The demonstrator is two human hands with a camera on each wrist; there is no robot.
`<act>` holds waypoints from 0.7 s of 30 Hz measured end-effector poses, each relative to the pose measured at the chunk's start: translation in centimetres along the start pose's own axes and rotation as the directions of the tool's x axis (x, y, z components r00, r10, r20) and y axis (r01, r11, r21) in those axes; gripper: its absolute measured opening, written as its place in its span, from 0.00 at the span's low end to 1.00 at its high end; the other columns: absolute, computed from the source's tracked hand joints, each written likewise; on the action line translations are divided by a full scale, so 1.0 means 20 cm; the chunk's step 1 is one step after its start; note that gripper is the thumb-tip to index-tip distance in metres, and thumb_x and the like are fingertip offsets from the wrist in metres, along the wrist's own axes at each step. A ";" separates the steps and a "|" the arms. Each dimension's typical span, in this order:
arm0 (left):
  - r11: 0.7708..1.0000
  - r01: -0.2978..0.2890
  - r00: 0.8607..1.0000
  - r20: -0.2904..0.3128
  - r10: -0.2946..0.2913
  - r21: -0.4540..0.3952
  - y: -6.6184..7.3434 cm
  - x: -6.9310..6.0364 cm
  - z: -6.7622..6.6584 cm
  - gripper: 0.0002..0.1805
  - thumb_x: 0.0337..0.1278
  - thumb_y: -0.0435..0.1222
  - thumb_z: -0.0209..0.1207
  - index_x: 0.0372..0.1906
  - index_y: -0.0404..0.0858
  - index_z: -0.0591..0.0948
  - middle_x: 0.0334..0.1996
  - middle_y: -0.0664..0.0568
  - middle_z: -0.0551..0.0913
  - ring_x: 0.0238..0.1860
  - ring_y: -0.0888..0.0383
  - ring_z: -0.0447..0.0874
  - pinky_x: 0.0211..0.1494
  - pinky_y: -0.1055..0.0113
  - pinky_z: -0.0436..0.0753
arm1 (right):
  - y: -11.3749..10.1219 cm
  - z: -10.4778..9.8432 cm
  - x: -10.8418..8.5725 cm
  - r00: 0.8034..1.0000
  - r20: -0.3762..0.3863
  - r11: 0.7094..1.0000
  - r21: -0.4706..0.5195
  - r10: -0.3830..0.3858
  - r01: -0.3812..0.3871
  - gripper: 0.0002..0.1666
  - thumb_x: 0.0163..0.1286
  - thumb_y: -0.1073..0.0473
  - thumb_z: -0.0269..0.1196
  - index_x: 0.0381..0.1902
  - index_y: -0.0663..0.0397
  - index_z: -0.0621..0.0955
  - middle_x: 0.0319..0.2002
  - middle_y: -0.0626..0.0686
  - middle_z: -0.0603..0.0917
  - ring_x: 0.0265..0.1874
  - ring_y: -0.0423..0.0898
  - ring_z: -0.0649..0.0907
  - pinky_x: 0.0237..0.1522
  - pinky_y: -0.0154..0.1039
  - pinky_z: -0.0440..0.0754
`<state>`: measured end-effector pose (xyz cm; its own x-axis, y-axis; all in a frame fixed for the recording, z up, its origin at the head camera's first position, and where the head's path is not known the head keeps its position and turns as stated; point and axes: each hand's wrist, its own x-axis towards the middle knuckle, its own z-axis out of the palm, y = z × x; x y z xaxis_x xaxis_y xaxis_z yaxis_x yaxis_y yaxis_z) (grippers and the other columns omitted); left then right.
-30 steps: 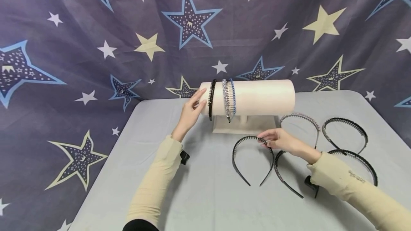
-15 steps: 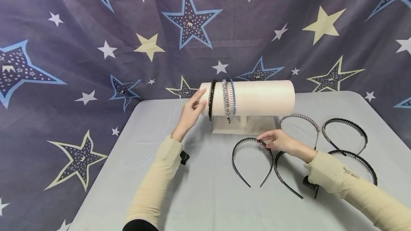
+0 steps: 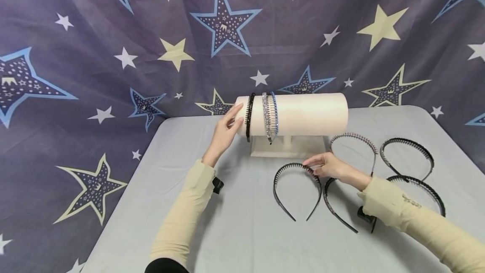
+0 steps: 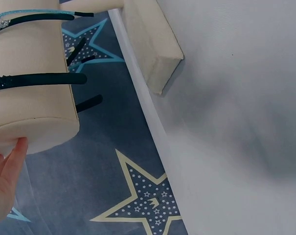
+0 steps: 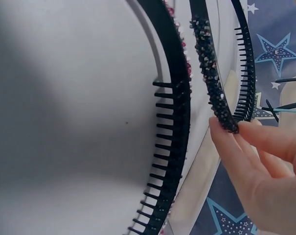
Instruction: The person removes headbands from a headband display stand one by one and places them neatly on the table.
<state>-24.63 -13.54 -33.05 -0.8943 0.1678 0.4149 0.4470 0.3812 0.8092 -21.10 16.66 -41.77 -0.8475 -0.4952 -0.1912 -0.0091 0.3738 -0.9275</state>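
Observation:
My right hand (image 3: 333, 167) pinches a black toothed headband (image 3: 295, 164) by the upper right of its arch, its two ends pointing toward me. Dark glitter covers its outer side in the right wrist view, where my thumb and fingertips meet at the band (image 5: 211, 68). My left hand (image 3: 221, 138) rests with extended fingers against the left end of a cream display roll (image 3: 310, 115); part of the hand shows in the left wrist view. Around the roll sit a black headband (image 3: 249, 117), a silver one and a blue one, the last two side by side.
Several more headbands lie at the right: a pinkish silver headband (image 3: 354, 135), a black headband (image 3: 409, 141) and others partly under my right forearm. The roll stands on a cream base (image 3: 265, 148). Behind the grey-covered table (image 3: 242, 222) hangs a star-patterned cloth (image 3: 303, 45).
My right hand and the pinched headband have shifted very slightly since a second ago, the arch a touch lower in view. The left hand stays at the roll's end.

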 end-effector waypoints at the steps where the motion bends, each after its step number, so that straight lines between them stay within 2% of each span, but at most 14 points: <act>1: 1.000 -0.002 1.000 -0.001 0.002 0.000 0.00 0.00 0.00 0.22 0.60 0.31 0.50 0.60 0.34 0.67 0.64 0.39 0.59 0.56 0.44 0.68 0.58 0.58 0.71 | 0.00 0.00 0.00 1.000 -0.001 1.000 -0.003 0.003 -0.003 0.23 0.51 0.81 0.50 0.49 0.78 0.71 0.50 0.72 0.72 0.37 0.55 0.80 0.33 0.34 0.82; 6: 1.000 -0.005 1.000 -0.003 0.005 0.003 0.00 0.00 0.00 0.22 0.60 0.31 0.50 0.60 0.34 0.68 0.63 0.39 0.59 0.56 0.43 0.69 0.58 0.58 0.71 | 0.00 0.01 0.01 1.000 0.007 1.000 -0.018 0.020 -0.020 0.23 0.50 0.81 0.52 0.48 0.76 0.72 0.50 0.70 0.72 0.43 0.58 0.78 0.38 0.39 0.82; 13: 1.000 -0.007 1.000 -0.005 0.007 0.003 0.00 0.00 0.00 0.22 0.60 0.31 0.50 0.59 0.34 0.68 0.63 0.39 0.60 0.55 0.43 0.69 0.58 0.59 0.72 | 0.00 0.03 0.02 0.999 0.004 0.999 -0.040 0.035 -0.035 0.22 0.50 0.82 0.51 0.46 0.77 0.73 0.49 0.72 0.73 0.43 0.61 0.78 0.41 0.41 0.82; 21: 1.000 -0.011 1.000 -0.006 0.011 -0.002 0.00 0.00 0.00 0.21 0.60 0.30 0.50 0.59 0.33 0.68 0.63 0.38 0.60 0.56 0.44 0.69 0.58 0.59 0.72 | 0.01 0.04 0.03 1.000 0.001 0.992 -0.123 0.014 -0.014 0.20 0.51 0.81 0.55 0.45 0.75 0.75 0.47 0.71 0.75 0.43 0.62 0.78 0.39 0.40 0.82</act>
<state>-24.64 -13.51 -33.01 -0.8893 0.1667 0.4259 0.4566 0.3777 0.8055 -21.15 15.84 -42.28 -0.8469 -0.4909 -0.2044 -0.0626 0.4738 -0.8784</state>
